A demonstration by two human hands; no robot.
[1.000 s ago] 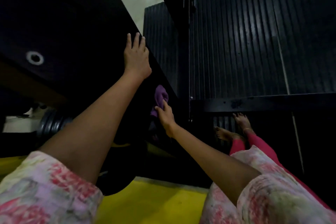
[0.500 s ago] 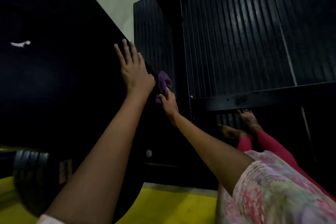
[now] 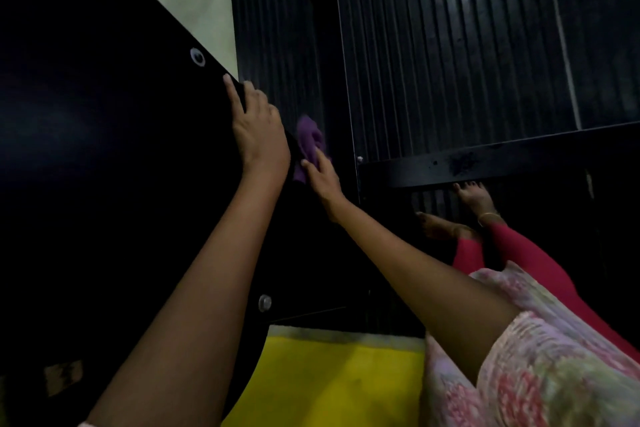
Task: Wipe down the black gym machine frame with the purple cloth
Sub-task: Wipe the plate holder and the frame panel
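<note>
One purple cloth (image 3: 309, 144) lay bunched against the dark edge of the black gym machine frame (image 3: 114, 156), near the middle of the view. The right hand (image 3: 320, 177) pressed it there from below with fairly straight fingers laid over its lower part; whether the thumb curled round the fabric could not be told in the dim light. Just beside it, the left hand (image 3: 258, 133) rested flat on the frame's broad slanted panel, fingers extended and held together, the fingertips reaching the panel's upper edge. The two hands sat close, the cloth between them.

A round silver bolt head (image 3: 197, 56) showed on the panel above the left hand, and a second bolt (image 3: 265, 303) lower down near the left forearm. Right of the cloth stood a thin upright post (image 3: 346, 80), and from it a flat black crossbar (image 3: 485, 163) ran to the right. Behind these stretched ribbed black rubber matting (image 3: 450, 45). Two bare feet (image 3: 460, 208) rested under the crossbar, one ankle wearing a thin bangle, with pink leggings (image 3: 519, 253) and a floral garment (image 3: 536, 357) nearer the camera. A yellow floor patch (image 3: 329, 381) lay at the bottom.
</note>
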